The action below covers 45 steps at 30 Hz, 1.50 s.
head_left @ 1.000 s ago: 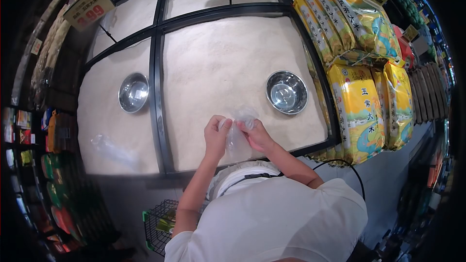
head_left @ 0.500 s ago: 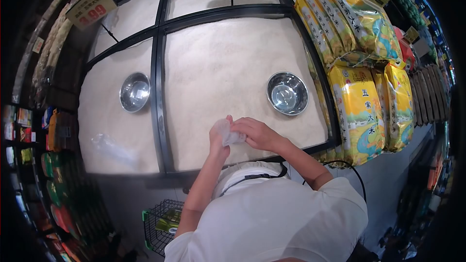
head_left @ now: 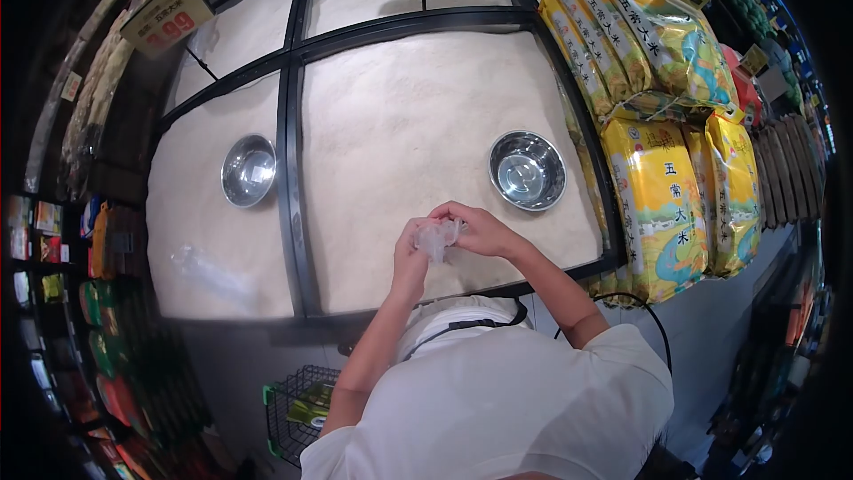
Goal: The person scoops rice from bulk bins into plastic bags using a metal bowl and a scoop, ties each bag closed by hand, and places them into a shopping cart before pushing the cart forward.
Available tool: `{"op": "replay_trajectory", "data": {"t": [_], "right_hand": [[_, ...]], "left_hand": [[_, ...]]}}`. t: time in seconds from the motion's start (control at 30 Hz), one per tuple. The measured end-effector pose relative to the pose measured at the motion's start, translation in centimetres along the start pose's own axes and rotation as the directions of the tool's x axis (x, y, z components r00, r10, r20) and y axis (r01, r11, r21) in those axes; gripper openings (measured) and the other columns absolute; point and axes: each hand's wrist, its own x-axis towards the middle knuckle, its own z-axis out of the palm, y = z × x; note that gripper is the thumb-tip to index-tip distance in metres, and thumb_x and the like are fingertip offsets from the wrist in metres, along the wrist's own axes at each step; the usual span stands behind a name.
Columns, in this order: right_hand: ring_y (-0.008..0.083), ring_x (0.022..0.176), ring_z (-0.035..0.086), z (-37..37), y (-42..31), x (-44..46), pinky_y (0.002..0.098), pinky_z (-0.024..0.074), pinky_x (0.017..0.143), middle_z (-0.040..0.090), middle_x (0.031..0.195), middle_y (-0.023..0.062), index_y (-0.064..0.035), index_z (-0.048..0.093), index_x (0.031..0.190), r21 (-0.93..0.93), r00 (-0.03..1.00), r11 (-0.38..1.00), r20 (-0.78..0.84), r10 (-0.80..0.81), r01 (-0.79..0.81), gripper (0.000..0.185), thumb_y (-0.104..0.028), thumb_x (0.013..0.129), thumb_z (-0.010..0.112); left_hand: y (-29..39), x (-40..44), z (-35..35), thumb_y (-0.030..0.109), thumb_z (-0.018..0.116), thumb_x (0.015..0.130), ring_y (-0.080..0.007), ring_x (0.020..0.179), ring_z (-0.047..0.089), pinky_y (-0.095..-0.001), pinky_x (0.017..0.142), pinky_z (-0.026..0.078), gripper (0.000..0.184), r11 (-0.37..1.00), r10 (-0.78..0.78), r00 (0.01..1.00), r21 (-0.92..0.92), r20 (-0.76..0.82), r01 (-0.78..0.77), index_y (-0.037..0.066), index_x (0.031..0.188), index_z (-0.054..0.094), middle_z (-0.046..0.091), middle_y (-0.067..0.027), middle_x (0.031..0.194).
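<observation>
A crumpled clear plastic bag is bunched between my two hands, above the front part of the large rice bin. My left hand has its fingers closed on the bag's left side. From the right, my right hand grips the bag too, its fingers reaching across the top toward the left hand. A shiny metal bowl rests on the rice to the right of my hands. Another metal bowl lies tilted on the rice in the left bin.
Yellow rice bags are stacked along the right edge. Black dividers separate the bins. A clear plastic bag lies in the left bin. A wire basket stands at lower left. Price sign at upper left.
The bag first hung down between my hands, then was gathered at the left hand, and is now bunched between both. My hands have risen slightly since half a second ago.
</observation>
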Motion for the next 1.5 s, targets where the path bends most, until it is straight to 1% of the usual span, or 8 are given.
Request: {"op": "replay_trajectory", "data": {"t": [0.13,0.23,0.33,0.43,0.67,0.97,1.07,1.5], "right_hand": [[0.0172,0.1,0.061,0.0,0.3,-0.4,0.0312,0.0484,0.089,0.064,0.106,0.0083,-0.0045,0.057,0.118,0.073,0.999,0.997,0.046,0.01,-0.013,0.041,-0.007,0.079,0.07],[0.0176,0.099,0.061,0.9,0.2,-0.8,0.031,0.0485,0.087,0.064,0.105,0.0093,-0.0043,0.057,0.114,0.123,0.998,0.992,-0.054,-0.036,0.042,0.04,-0.001,0.075,0.066],[0.0184,0.098,0.062,2.2,-1.3,-1.8,0.0305,0.0482,0.086,0.063,0.103,0.0099,-0.0043,0.056,0.11,0.068,0.972,0.997,-0.234,-0.031,0.048,0.039,0.003,0.071,0.06],[0.0196,0.096,0.062,3.5,-1.2,-2.0,0.0305,0.049,0.084,0.063,0.102,0.0098,-0.0048,0.055,0.108,0.09,0.929,0.996,-0.37,0.01,0.025,0.042,0.006,0.068,0.058],[0.0211,0.08,0.062,4.7,-1.2,-1.4,0.0333,0.0499,0.071,0.058,0.086,0.0077,-0.0086,0.056,0.112,-0.133,0.813,0.984,-0.555,-0.175,0.121,0.046,0.003,0.068,0.065],[0.0145,0.076,0.052,3.7,0.9,-1.5,0.0271,0.0449,0.069,0.053,0.083,0.0044,-0.0052,0.063,0.096,0.002,0.824,0.991,-0.556,-0.107,0.13,0.031,0.006,0.066,0.065],[0.013,0.077,0.053,3.6,0.0,-2.2,0.0277,0.0454,0.07,0.054,0.083,0.0026,-0.0045,0.064,0.092,0.097,0.832,0.988,-0.553,-0.05,0.124,0.025,0.006,0.069,0.063],[0.0165,0.105,0.053,2.9,-0.5,-3.9,0.0283,0.0496,0.085,0.047,0.118,0.0069,-0.0029,0.054,0.128,0.503,0.979,0.844,-0.165,-0.119,0.187,0.045,0.002,0.085,0.062]], "left_hand": [[0.2,-0.2,0.1,-0.002,0.051,0.087,-0.0141,0.089,0.061,-0.0288,0.077,0.048,0.024,0.979,0.155,0.983,0.118,0.096,-0.166,0.005,0.107,0.061,0.065,-0.0053,0.099],[1.7,-0.2,0.0,-0.004,0.052,0.083,-0.0205,0.084,0.063,-0.0312,0.075,0.049,0.027,0.672,0.451,0.864,0.552,0.225,-0.494,0.006,0.105,0.063,0.066,-0.0076,0.095],[3.8,-0.4,0.6,-0.009,0.055,0.074,-0.0258,0.087,0.064,-0.034,0.075,0.05,0.03,0.417,0.478,0.803,0.711,0.357,-0.565,0.004,0.099,0.065,0.065,-0.0104,0.091],[4.3,-0.5,1.3,-0.012,0.055,0.071,-0.0291,0.085,0.064,-0.036,0.072,0.05,0.035,0.383,0.479,0.797,0.729,0.368,-0.567,0.006,0.099,0.065,0.064,-0.0115,0.09],[5.3,-1.0,1.7,-0.003,0.066,0.081,-0.0229,0.082,0.065,-0.0316,0.073,0.053,0.03,0.515,0.476,0.836,0.685,0.272,-0.516,0.004,0.11,0.061,0.064,-0.0106,0.096],[2.4,0.8,-0.7,0.0,0.067,0.081,-0.0143,0.093,0.064,-0.0308,0.084,0.054,0.028,0.942,-0.019,0.988,0.334,0.155,-0.034,0.0,0.107,0.058,0.063,-0.0096,0.106],[1.0,0.5,0.5,-0.001,0.063,0.081,-0.0144,0.092,0.064,-0.0293,0.084,0.053,0.02,0.902,0.24,0.962,0.335,0.13,-0.271,0.0,0.1,0.056,0.065,-0.0096,0.103],[2.6,0.9,0.8,-0.015,0.051,0.072,-0.0217,0.085,0.06,-0.0306,0.067,0.051,0.021,0.726,0.514,0.858,0.519,0.027,-0.451,-0.001,0.086,0.049,0.055,-0.0132,0.105]]}}
